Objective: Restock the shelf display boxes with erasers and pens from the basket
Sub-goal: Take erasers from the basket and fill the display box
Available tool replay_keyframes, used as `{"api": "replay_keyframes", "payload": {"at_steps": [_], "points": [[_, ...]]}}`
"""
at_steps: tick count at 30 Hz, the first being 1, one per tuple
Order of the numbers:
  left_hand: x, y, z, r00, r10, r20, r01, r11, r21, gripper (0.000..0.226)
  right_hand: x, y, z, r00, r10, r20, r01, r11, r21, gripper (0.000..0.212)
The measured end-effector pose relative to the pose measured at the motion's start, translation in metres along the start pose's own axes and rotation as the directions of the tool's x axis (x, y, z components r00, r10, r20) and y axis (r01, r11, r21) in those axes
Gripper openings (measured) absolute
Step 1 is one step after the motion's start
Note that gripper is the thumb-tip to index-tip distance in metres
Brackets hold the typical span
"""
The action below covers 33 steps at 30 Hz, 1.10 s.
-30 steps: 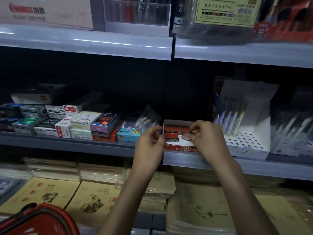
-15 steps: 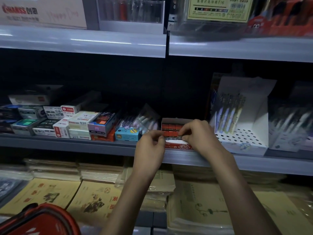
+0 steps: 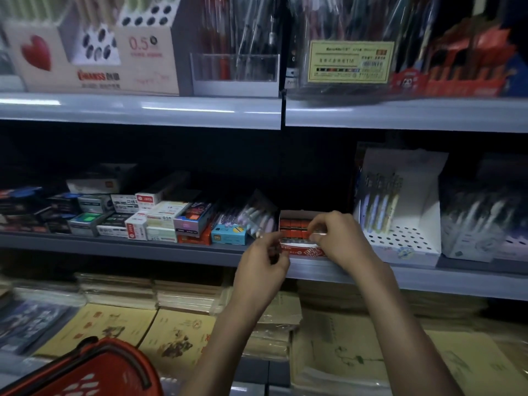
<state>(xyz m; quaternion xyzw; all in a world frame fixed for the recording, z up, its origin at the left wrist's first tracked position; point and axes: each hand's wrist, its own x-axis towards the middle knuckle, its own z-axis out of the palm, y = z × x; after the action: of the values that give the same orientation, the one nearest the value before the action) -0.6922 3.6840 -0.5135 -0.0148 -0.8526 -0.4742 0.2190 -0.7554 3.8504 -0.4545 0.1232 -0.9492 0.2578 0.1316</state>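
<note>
A small red-and-white eraser display box (image 3: 300, 251) sits at the front edge of the middle shelf, with rows of red erasers (image 3: 293, 225) inside. My right hand (image 3: 340, 241) is over the box's right half, thumb and fingers pinched on an eraser (image 3: 317, 232) at the top of the rows. My left hand (image 3: 261, 270) hovers just left of and below the box with its fingers curled. It is blurred, so what it holds is unclear. The red basket (image 3: 85, 372) is at the bottom left. A white perforated pen display box (image 3: 405, 241) stands right of the eraser box.
Small stationery boxes (image 3: 160, 218) and packed pens (image 3: 257, 215) crowd the middle shelf (image 3: 143, 248) to the left. The upper shelf (image 3: 200, 110) carries pen holders. Stacks of notebooks (image 3: 177, 335) lie on the lower level beneath my arms.
My right hand brought the eraser down onto the rows in the box. My left hand drew back down and left from the box's edge. The view tilted upward.
</note>
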Motion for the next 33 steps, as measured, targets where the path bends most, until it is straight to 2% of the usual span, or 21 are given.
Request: {"api": "replay_keyframes", "payload": {"at_steps": [3, 6, 9, 12, 15, 18, 22, 28, 33], "points": [[-0.016, 0.004, -0.009, 0.998, 0.070, 0.003, -0.069, 0.981, 0.182, 0.048, -0.024, -0.013, -0.001, 0.994, -0.062, -0.095, 0.064, 0.998, 0.021, 0.026], [-0.033, 0.013, -0.027, 0.983, 0.177, 0.042, -0.176, 0.868, 0.465, 0.058, -0.052, -0.026, -0.001, 0.976, -0.130, -0.174, 0.140, 0.989, 0.048, 0.034], [-0.049, 0.020, -0.054, 0.983, 0.178, 0.035, -0.161, 0.767, 0.622, 0.068, -0.073, -0.038, 0.007, 0.968, -0.186, -0.170, 0.186, 0.982, -0.016, 0.050], [-0.059, 0.021, -0.090, 0.996, 0.054, 0.067, -0.086, 0.656, 0.750, 0.080, -0.083, -0.058, 0.021, 0.975, -0.203, -0.090, 0.200, 0.979, -0.045, 0.066], [-0.062, 0.015, -0.134, 0.998, -0.016, 0.061, -0.043, 0.536, 0.843, 0.085, -0.088, -0.084, 0.043, 0.946, -0.316, 0.064, 0.322, 0.939, -0.118, 0.077], [-0.075, 0.008, -0.184, 0.998, -0.066, 0.015, 0.015, 0.436, 0.900, 0.087, -0.098, -0.114, 0.065, 0.885, -0.429, 0.180, 0.453, 0.883, -0.122, 0.078], [-0.118, -0.013, -0.252, 0.989, -0.149, -0.023, 0.077, 0.364, 0.928, 0.084, -0.115, -0.156, 0.091, 0.789, -0.552, 0.268, 0.579, 0.815, -0.028, 0.072], [-0.197, -0.073, -0.325, 0.926, -0.360, -0.116, 0.252, 0.359, 0.899, 0.078, -0.147, -0.210, 0.149, 0.627, -0.653, 0.426, 0.700, 0.711, 0.059, 0.062], [-0.270, -0.127, -0.359, 0.862, -0.470, -0.193, 0.396, 0.384, 0.834, 0.076, -0.191, -0.253, 0.214, 0.397, -0.660, 0.638, 0.777, 0.612, 0.148, 0.065]]}}
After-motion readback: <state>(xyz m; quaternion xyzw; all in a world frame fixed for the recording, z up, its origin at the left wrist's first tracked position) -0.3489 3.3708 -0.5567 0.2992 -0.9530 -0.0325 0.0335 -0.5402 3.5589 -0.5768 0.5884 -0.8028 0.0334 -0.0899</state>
